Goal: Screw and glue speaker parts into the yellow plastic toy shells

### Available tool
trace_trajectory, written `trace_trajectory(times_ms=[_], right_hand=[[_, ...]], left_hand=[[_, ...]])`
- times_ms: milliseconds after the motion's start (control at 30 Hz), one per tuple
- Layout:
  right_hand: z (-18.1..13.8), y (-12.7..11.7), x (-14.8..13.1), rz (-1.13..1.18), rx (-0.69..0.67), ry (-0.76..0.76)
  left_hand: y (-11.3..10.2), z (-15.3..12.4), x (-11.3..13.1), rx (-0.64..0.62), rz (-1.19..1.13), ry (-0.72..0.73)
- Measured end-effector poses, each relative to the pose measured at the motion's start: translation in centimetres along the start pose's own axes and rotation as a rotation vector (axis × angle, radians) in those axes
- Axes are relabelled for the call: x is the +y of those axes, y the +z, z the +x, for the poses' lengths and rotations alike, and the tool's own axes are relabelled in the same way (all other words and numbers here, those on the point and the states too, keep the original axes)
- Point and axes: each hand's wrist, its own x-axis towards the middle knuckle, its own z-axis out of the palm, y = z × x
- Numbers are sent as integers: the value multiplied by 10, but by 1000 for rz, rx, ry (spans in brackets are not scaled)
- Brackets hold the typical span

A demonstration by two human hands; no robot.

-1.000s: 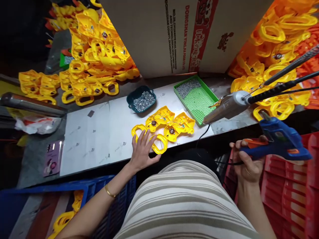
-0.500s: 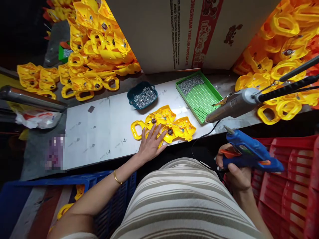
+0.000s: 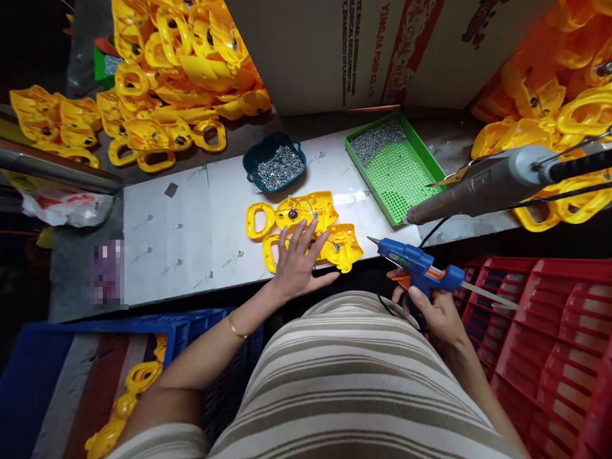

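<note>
Head view: my left hand lies flat, fingers spread, on two yellow shells at the near edge of the table, while my right hand is wrapped around the grip of a blue glue gun, its nozzle aimed at the shells and just short of them. I judge the shells to be light, stiff moulded plastic, apt to slide on the smooth white top, with thin wires and small fittings exposed inside; the looped handles or outer rims look the safest hold, away from the wiring. The front edge sits right under my palm, so there is little margin on the near side. A blue bowl of screws and a green tray stand just behind, and a hanging grey driver crosses above the right. Open white surface stretches to the left.
</note>
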Motion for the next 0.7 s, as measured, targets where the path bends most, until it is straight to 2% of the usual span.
trace_trajectory(times_ms=[100, 200, 700], right_hand=[[-2, 1, -1, -58, 11, 78], [-2, 0, -2, -143, 1, 111], [9, 4, -8, -407, 2, 41]], left_hand=[[15, 22, 17, -54, -34, -23], [24, 33, 24, -90, -81, -65], [24, 33, 30, -84, -112, -125]])
